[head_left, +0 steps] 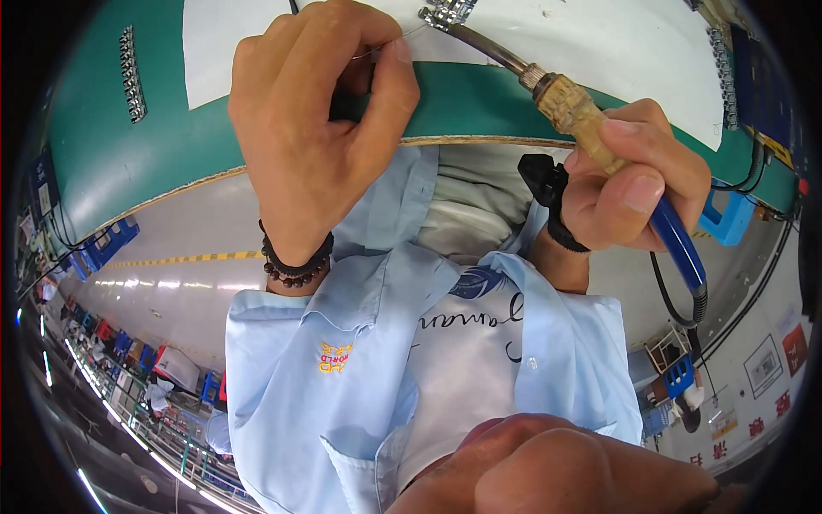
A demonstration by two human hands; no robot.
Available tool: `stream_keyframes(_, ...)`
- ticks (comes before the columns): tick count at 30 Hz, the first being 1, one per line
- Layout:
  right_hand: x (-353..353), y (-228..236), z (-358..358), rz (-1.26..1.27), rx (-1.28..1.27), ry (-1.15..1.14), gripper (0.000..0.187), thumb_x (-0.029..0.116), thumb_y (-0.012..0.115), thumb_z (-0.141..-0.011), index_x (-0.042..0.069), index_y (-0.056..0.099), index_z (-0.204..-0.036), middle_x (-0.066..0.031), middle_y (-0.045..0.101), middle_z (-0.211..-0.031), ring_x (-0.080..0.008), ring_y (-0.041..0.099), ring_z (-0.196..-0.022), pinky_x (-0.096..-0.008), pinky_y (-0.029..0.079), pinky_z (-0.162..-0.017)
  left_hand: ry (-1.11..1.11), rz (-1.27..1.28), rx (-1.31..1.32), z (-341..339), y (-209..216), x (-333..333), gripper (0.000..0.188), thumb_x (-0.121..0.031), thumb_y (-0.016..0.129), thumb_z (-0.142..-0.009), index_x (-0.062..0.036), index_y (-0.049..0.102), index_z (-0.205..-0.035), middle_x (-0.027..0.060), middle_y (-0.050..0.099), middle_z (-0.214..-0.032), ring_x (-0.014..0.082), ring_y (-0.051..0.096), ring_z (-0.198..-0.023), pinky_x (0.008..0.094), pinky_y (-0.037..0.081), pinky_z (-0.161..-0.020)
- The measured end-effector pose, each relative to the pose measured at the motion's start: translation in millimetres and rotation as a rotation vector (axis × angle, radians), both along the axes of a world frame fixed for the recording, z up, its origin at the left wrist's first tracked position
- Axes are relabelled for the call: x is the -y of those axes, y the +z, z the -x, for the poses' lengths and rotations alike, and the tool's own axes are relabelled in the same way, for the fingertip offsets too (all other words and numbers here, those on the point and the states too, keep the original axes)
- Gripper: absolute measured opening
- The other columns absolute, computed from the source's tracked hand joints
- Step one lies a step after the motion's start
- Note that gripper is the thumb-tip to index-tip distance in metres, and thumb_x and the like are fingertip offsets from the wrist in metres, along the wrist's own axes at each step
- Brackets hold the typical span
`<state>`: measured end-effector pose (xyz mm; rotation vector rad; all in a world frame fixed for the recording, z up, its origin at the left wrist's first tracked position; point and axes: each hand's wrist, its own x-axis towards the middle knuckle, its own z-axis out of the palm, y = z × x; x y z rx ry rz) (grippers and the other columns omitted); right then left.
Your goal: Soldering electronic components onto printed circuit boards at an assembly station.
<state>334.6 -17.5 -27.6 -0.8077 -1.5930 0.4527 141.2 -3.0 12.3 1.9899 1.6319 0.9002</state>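
In my right hand (634, 176) is a soldering iron (575, 110) with a worn tan grip and blue handle. Its metal barrel slants up and left, and the end reaches a small cluster of shiny metal parts (447, 12) at the top edge. Whether the tip touches them I cannot tell. My left hand (317, 120) is closed in a pinch on a thin silvery wire, likely solder wire (414, 33), which runs toward that cluster. Under the work lies a white sheet (582, 43) on the green bench top (479, 98).
A strip of small metal parts (133, 74) lies on the bench at left, and another strip (722, 79) at right. Beside the right strip stands a dark blue unit (764, 94) with cables. The iron's black cord (666, 287) hangs below my right hand. The bench's front edge (488, 140) curves across.
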Motion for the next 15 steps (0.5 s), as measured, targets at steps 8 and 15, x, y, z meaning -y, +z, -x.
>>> stream_keyframes(8, 1.8, 3.1, -1.5, 0.027, 0.069, 0.012, 0.036, 0.028, 0.051, -0.099, -0.008, 0.055, -0.096, -0.0108, 0.053, -0.055, -0.0121, 0.048, -0.042, -0.0218, 0.038, -0.04, 0.006, -0.026, -0.042, 0.1, 0.0, 0.2, 0.005, -0.002, 0.069, -0.083, -0.0039, 0.065, -0.085, 0.0009, 0.057, -0.071, 0.0081, 0.049, -0.062, 0.0228, 0.04, -0.057)
stream_keyframes(15, 1.5, 1.9, -0.6, 0.024, 0.075, 0.02, 0.036, 0.028, 0.051, -0.1, -0.008, 0.055, -0.096, -0.0104, 0.053, -0.055, -0.0116, 0.047, -0.042, -0.0217, 0.037, -0.04, -0.038, -0.095, -0.171, -0.1, -0.3, -2.0, 0.005, -0.002, 0.068, -0.082, -0.0054, 0.065, -0.084, 0.0006, 0.055, -0.069, 0.0098, 0.045, -0.061, 0.0244, 0.037, -0.055)
